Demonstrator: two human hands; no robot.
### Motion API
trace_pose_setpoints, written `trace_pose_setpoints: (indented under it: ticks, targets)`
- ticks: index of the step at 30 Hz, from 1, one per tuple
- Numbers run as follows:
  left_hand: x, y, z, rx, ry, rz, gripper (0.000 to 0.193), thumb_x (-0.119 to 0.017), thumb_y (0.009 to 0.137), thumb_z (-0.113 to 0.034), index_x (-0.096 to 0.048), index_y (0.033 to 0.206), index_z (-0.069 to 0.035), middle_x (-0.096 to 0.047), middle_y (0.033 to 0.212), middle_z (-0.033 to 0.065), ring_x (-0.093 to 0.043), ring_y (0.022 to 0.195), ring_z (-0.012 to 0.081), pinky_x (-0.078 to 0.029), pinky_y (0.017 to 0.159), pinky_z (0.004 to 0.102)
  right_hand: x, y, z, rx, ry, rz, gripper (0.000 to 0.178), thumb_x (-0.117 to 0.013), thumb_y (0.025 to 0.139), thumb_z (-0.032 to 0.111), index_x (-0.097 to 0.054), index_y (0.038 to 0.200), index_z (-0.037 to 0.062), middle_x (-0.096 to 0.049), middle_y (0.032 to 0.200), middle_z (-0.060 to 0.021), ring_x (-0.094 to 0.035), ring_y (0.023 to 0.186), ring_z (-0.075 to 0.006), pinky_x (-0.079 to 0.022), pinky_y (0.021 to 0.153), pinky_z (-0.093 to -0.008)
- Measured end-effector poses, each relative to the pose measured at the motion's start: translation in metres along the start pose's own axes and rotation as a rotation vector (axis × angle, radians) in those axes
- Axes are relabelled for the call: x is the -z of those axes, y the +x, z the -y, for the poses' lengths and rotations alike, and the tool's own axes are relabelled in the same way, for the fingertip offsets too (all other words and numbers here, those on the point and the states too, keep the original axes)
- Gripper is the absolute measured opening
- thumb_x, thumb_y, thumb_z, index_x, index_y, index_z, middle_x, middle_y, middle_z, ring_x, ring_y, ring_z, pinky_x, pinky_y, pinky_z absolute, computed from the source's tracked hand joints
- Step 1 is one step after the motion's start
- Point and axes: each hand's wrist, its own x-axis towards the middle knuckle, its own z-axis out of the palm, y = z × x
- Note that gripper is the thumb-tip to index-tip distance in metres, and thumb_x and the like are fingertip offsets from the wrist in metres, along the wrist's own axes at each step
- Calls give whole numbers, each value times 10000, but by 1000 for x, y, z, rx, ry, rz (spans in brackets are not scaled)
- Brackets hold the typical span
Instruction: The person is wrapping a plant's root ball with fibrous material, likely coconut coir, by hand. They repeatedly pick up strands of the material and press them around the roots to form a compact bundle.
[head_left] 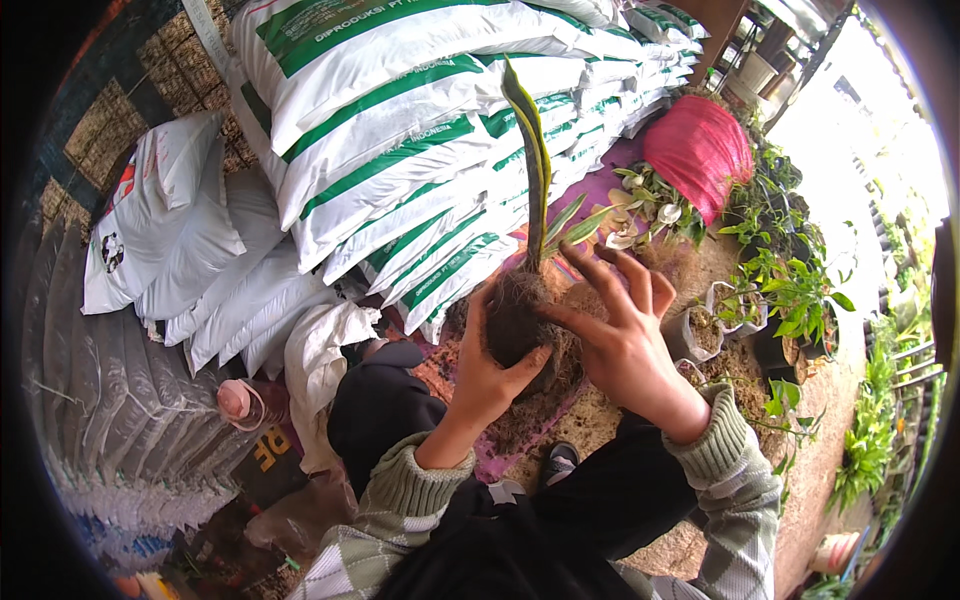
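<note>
My left hand is wrapped round the dark root ball of a snake plant and holds it upright before me. Fine roots and soil cling to the ball, and its tall leaf with yellow edges points away from me. Smaller leaves fan out to the right of its base. Beside the root ball is my right hand, its fingers spread and bent. The thumb side touches the soil and roots, while the raised fingers stay near the small leaves. Loose soil lies beneath on a purple and orange mat.
White and green sacks are stacked high ahead, with more white sacks at left. A red sack, uprooted plants and potted greenery stand at right. Near my left knee is a pink-lidded container.
</note>
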Motion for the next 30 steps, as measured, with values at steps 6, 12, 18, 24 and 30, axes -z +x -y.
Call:
trace_pose_setpoints:
  ticks: [6, 12, 18, 24, 30]
  targets:
    - [3, 0, -3, -50, 157, -40, 778, -736, 721, -52, -305, 1366, 18, -511, 1232, 160, -542, 1124, 215, -447, 958, 337, 8, 0, 5, 43, -80, -22, 466, -625, 651, 52, -702, 1055, 269, -420, 1443, -7, -389, 1257, -282, -208, 981, -504]
    - [4, 1, 0, -103, 337, -78, 794, -757, 669, -79, -346, 1342, 18, -532, 1206, 186, -562, 1116, 267, -462, 934, 359, 2, 0, 13, 25, -81, 52, 538, -631, 637, 9, -690, 1093, 287, -435, 1426, -66, -396, 1252, -325, -241, 983, -487]
    - [5, 0, 0, -137, 568, -72, 844, -789, 628, -157, -364, 1338, 9, -532, 1202, 204, -567, 1106, 340, -479, 907, 400, -2, -2, 14, 63, -93, 13, 535, -645, 626, 34, -690, 1081, 311, -411, 1444, -69, -348, 1281, -349, -235, 986, -505]
    - [6, 1, 2, -151, 657, -81, 877, -801, 619, -193, -357, 1347, 11, -531, 1196, 208, -567, 1101, 349, -486, 893, 408, -8, -7, 13, 104, -62, 120, 434, -620, 689, 88, -682, 1069, 289, -373, 1478, 3, -352, 1305, -289, -203, 991, -524]
    - [6, -1, -5, -73, 543, -80, 851, -790, 631, -161, -358, 1343, 12, -534, 1202, 202, -577, 1104, 318, -482, 909, 391, -6, -8, 9, 83, -46, -36, 449, -643, 661, 104, -695, 1060, 304, -428, 1435, -11, -403, 1246, -278, -227, 961, -496]
